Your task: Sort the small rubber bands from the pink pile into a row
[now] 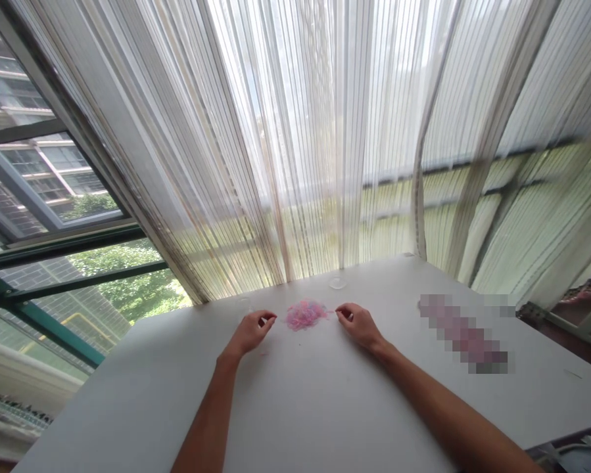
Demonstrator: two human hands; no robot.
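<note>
A small heap of thin pink, orange and bluish strands or bands [306, 315] lies on the white table [295, 401] between my hands; I cannot tell their exact kind. Just left of it, my left hand [250, 330] has thumb and forefinger closed in a pinch, and anything between the tips is too small to make out. My right hand [358, 323] pinches too, close to the heap's right edge. A faint pinkish strand shows by its fingertips, but whether they hold it is unclear.
Behind the heap sits a clear round dish [338, 282], and another clear piece [244, 304] is partly behind my left hand. A blurred-out pinkish object [465, 335] lies to the right. Sheer striped curtains [295, 164] hang along the table's far edge.
</note>
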